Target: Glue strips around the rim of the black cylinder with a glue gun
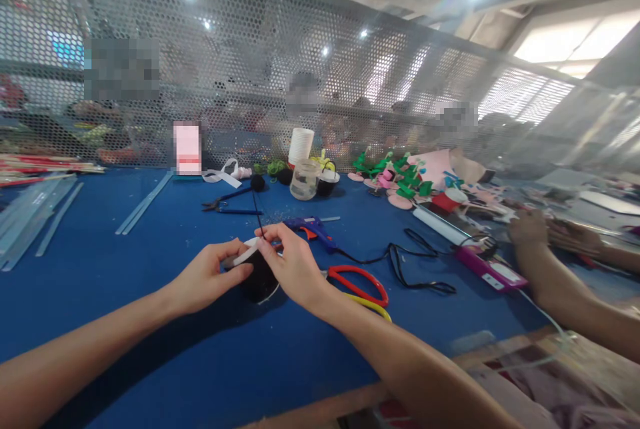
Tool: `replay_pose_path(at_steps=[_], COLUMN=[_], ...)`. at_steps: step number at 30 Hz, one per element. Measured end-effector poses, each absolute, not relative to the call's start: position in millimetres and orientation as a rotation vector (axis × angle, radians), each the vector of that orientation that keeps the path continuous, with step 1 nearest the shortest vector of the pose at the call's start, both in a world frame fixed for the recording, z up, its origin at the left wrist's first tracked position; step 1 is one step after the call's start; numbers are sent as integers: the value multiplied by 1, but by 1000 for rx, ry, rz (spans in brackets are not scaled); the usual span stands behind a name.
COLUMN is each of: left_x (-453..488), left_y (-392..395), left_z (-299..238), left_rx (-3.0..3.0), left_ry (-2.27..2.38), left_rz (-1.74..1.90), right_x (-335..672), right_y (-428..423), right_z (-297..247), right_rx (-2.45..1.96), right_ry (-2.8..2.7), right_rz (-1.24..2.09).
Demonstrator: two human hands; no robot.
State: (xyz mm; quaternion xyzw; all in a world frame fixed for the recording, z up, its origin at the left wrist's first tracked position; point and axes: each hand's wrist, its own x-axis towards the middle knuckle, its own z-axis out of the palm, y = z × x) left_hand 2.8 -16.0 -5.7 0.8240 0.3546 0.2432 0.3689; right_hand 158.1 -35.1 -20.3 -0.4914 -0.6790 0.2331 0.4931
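Observation:
Between my two hands is a small paper cup with a white rim and a dark, black-looking covering, tilted above the table. My left hand grips its rim side between thumb and fingers. My right hand is closed at the other side of the rim, pinching a strand of black yarn. That strand runs up toward a small black yarn ball. My fingers hide part of the cup. Beyond them lie pliers with dark blue handles and a blue glue gun.
Scissors with red and yellow handles lie beside my right wrist. A black cable trails to a purple power strip. Glue sticks, a plastic jar and stacked paper cups stand farther off. Another person's hand is at right.

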Motion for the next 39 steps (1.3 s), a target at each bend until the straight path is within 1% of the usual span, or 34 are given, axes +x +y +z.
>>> replay_pose_path(at_steps=[5, 13, 20, 27, 30, 36, 39], left_x=[1, 2, 2, 2, 2, 3, 2], left_y=[-14, -14, -15, -14, -14, -12, -12], left_z=[-9, -8, -6, -5, -7, -11, -13], left_rx=[2128, 2045, 1952, 1892, 1864, 1775, 1785], left_ry=[838, 890, 865, 852, 837, 752, 786], left_rz=[635, 583, 636, 623, 624, 647, 649], right_x=[161, 161, 159, 162, 159, 134, 122], right_y=[-37, -38, -38, -30, -18, 21, 29], right_z=[-18, -20, -21, -3, 8, 16, 17], right_rx=[-1139, -1163, -1142, -1115, -1140, -1120, -1046], right_ry=[-1672, -1705, -1713, -1688, -1748, -1794, -2034], right_rz=[563, 510, 515, 805, 865, 721, 652])
